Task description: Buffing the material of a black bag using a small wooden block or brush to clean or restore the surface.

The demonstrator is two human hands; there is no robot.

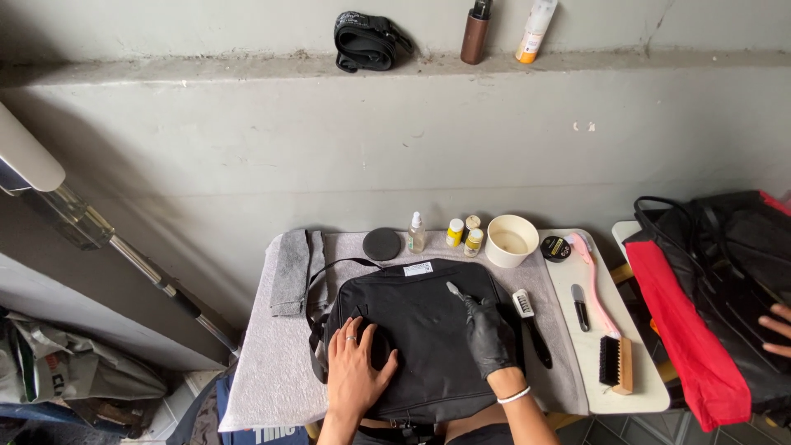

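Observation:
A black fabric bag (428,317) lies flat on a grey towel (268,363) covering a small table. My bare left hand (356,363), a ring on one finger, presses flat on the bag's left side. My right hand (486,334) wears a black glove and holds a small brush (456,291) with its tip against the bag's upper middle. The bag's strap (317,288) loops off to the left.
Behind the bag stand a black round lid (381,243), a small spray bottle (416,233), yellow-capped jars (464,233), a white bowl (511,241). Brushes (614,358) lie at right. A black-and-red bag (717,288) sits far right, another person's fingers (776,328) on it.

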